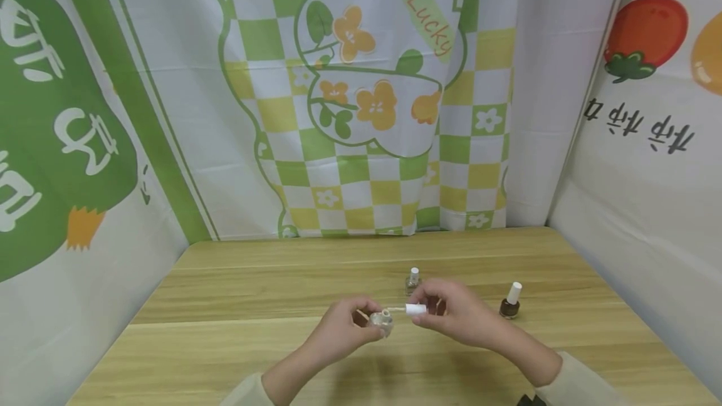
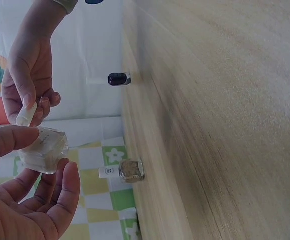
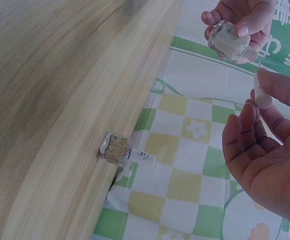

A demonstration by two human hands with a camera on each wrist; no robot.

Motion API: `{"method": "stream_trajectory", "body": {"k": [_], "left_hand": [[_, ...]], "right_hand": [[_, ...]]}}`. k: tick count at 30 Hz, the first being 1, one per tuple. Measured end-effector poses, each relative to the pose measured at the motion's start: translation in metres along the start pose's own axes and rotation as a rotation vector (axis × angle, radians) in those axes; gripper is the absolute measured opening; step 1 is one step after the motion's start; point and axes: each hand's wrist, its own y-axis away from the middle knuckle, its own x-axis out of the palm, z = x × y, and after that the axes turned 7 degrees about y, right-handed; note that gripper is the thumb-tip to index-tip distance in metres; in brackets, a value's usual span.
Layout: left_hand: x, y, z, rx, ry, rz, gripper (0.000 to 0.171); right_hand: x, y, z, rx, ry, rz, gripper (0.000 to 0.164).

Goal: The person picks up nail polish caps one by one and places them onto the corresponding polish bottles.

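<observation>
My left hand [image 1: 344, 329] pinches a small clear glass nail polish bottle [image 1: 381, 323] between thumb and fingers, its open neck tilted toward the right. Pale polish shows inside the bottle [image 2: 46, 150] in the left wrist view. My right hand [image 1: 457, 312] pinches the white brush cap [image 1: 416, 309] by its sides. The thin brush runs leftward from the cap to the bottle's mouth; whether its tip is inside or just at the rim I cannot tell. Both hands are held above the wooden table.
A nail polish bottle with glittery contents [image 3: 117, 149] and a white cap stands behind my right hand. Farther right stands a dark nail polish bottle [image 1: 509, 307], also white-capped. The wooden table [image 1: 225, 281] meets printed curtains at the back and sides. Something black [image 1: 531, 400] shows at the bottom edge.
</observation>
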Motion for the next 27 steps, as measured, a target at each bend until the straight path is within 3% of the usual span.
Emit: {"method": "stream_trajectory", "body": {"k": [27], "left_hand": [[0.0023,-0.0017,0.0018,0.027,-0.032,0.008,0.022]], "right_hand": [[-0.0045,-0.0019,0.0042,-0.031,0.077,0.024,0.018]]}}
